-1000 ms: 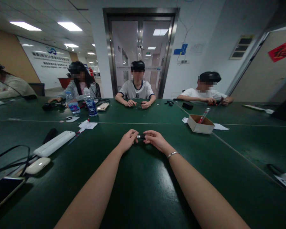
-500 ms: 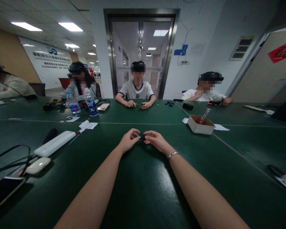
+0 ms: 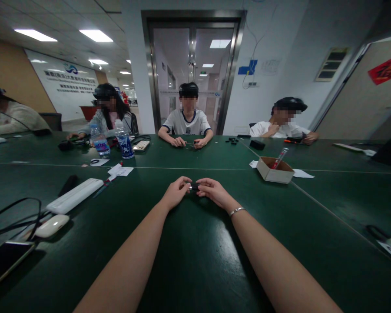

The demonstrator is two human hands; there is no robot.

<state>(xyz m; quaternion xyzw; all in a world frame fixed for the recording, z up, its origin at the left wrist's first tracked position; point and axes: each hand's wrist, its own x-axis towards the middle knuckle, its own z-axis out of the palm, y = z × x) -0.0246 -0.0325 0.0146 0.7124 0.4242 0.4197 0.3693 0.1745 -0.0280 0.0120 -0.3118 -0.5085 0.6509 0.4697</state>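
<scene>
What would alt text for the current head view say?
A person's right hand holds a small black object, with the left hand at its silvery end, over a green table. A box stands farther off on the right and two bottles on the left; four other people sit at the table.

At far right, a co-worker in white (image 3: 260,129) is now holding one hand (image 3: 273,130) up near the chin, rather than keeping both down at the counter (image 3: 195,261) as a second earlier. Nearer, the left hand (image 3: 176,192) is arching its fingers more openly beside a small black-and-silver piece (image 3: 193,187).
</scene>
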